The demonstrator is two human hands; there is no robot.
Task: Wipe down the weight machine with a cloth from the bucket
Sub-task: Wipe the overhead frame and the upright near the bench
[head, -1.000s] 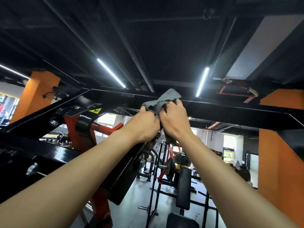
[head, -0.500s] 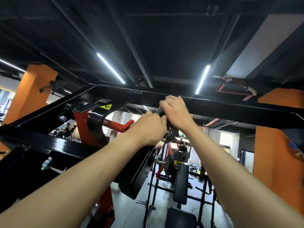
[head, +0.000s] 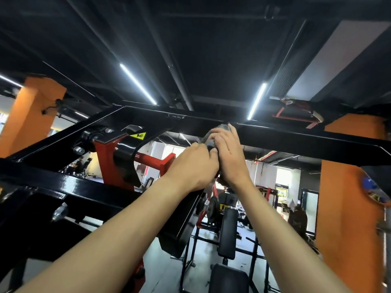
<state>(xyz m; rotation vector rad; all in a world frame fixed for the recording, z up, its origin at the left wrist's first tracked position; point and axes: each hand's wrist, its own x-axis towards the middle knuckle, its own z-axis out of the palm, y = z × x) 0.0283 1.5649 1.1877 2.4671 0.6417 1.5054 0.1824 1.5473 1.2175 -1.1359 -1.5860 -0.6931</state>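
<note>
Gym ceiling overhead. Your left hand (head: pixel 193 163) and right hand (head: pixel 229 159) both clutch the grey cloth (head: pixel 208 138) (mostly hidden) at the black crossbar (head: pixel 296 142), hands touching.

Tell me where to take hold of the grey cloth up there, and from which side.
Grip the cloth at its bunched middle, from below, where the left hand and right hand hold it; the black crossbar blocks the top.
</note>
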